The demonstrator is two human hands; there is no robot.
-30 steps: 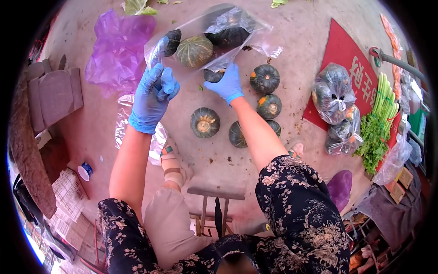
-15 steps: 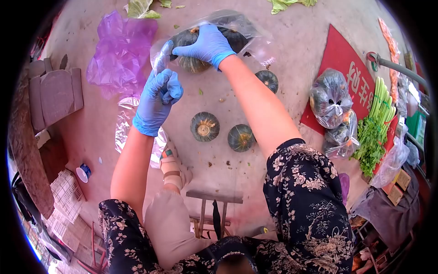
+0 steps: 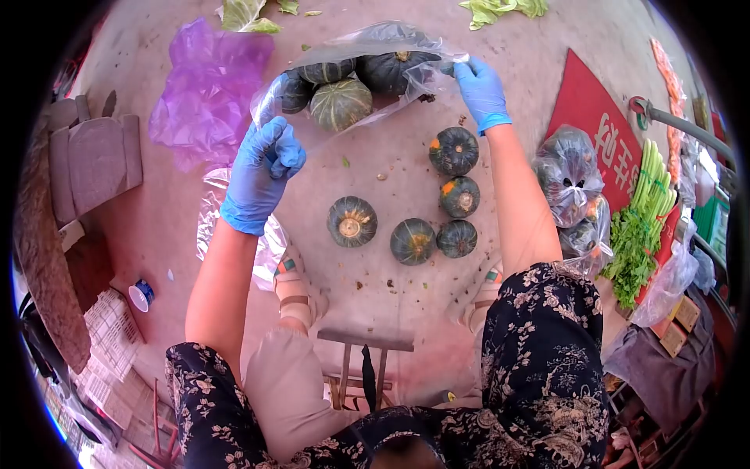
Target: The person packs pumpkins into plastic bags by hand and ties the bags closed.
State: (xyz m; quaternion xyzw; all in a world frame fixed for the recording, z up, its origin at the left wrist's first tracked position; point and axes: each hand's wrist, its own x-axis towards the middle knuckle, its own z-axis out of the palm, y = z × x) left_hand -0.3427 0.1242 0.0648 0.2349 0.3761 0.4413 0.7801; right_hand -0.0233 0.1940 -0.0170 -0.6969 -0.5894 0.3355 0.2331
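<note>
Spreading the clear bag (image 3: pixel 336 53) wide helps imo: left grip (image 3: pixel 262 176) and right grip (image 3: pixel 482 95) each clutch an edge, squashes (image 3: pixel 341 105) inside.

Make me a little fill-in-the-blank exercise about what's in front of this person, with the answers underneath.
1. The left fingers and right fingers hold the edge of a clear plastic ____ with squashes inside.
2. Counting only unbagged ones, ____ loose squashes lie on the floor.
3. The crumpled plastic at the picture's upper left is coloured ____.
4. The bundle of green stalks lies on the picture's ____ side.

Missing words: bag; five; purple; right.
</note>
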